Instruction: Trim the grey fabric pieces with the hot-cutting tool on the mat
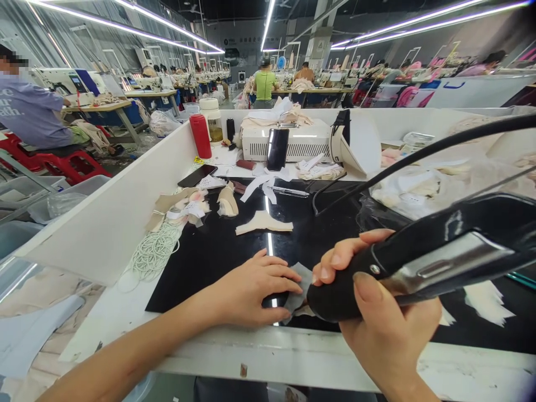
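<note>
My left hand (pixel 255 287) lies flat on the black work mat (pixel 201 268), fingers stretched out. Its fingertips touch a small grey piece of thin fabric (pixel 298 285). My right hand (pixel 385 312) is wrapped around a black corded hand tool with a silver panel (pixel 444 262), which looks like an iron. The tool's rounded end is over the right side of the grey piece, and its underside is hidden. Beyond my left hand, a cream curved fabric piece (pixel 264 223) lies on the mat.
At the left lie a coil of pale cord (pixel 156 252) and fabric scraps (pixel 188 209). A phone (pixel 277 148) leans against a white vented machine (pixel 301 139). A red bottle (pixel 200 136) stands at the back left. The thick black cable (pixel 422 153) arches across the right. Several people sit at sewing tables beyond.
</note>
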Tool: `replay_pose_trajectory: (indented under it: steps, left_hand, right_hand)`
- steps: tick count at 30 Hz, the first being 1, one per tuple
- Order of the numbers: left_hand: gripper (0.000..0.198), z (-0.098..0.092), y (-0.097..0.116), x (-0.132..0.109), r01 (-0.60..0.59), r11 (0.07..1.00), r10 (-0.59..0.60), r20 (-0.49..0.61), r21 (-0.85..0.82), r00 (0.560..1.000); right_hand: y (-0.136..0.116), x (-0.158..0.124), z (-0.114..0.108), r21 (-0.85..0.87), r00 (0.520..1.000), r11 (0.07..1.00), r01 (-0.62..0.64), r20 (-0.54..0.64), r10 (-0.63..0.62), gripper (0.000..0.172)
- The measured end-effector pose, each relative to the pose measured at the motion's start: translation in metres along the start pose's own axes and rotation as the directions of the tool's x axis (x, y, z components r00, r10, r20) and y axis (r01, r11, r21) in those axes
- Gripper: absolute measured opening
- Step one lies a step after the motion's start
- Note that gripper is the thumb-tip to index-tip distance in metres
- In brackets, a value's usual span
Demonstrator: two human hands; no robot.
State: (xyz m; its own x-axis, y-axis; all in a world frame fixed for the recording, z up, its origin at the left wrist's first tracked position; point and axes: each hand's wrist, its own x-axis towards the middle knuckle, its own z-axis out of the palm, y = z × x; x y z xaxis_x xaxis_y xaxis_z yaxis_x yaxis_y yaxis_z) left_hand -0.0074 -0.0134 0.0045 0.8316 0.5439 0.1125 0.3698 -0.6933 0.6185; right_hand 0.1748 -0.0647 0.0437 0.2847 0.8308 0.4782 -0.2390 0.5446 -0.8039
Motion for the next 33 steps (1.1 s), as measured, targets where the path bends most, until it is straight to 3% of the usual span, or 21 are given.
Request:
replay_pose_trajectory:
  steps: [6, 11, 15, 20, 33]
  left_hand:
    - [0.04, -0.003, -0.002, -0.003, 0.0, 1.0, 0.001, 0.018, -0.031, 1.0]
    - [0.015, -0.005, 0.0, -0.004, -0.018, 0.999, 0.017, -0.067, -0.026, 0.998]
    - [0.031, 0.004, 0.002, -0.002, -0.062, 0.998, 0.061, -0.101, -0.013, 0.993]
    - [0.042, 0.014, 0.001, 0.0, -0.079, 0.993, 0.079, -0.003, 0.092, 0.997]
    - [0.04, 0.01, 0.004, 0.0, -0.034, 0.996, 0.031, 0.032, 0.088, 0.999]
  right_hand:
    - [-0.004, 0.007, -0.005, -0.008, 0.999, 1.0, -0.027, -0.018, 0.027, 0.031]
    - [-0.014, 0.028, -0.014, -0.052, 0.973, 0.998, 0.046, -0.225, -0.057, 0.033]
    - [-0.014, 0.034, -0.019, -0.08, 0.953, 0.996, 0.051, -0.295, -0.072, 0.034]
    - [-0.006, 0.028, -0.02, -0.075, 0.961, 0.995, 0.064, -0.263, -0.082, 0.038]
    - [0.007, 0.02, -0.026, -0.163, 0.976, 0.98, 0.113, -0.165, -0.139, 0.034]
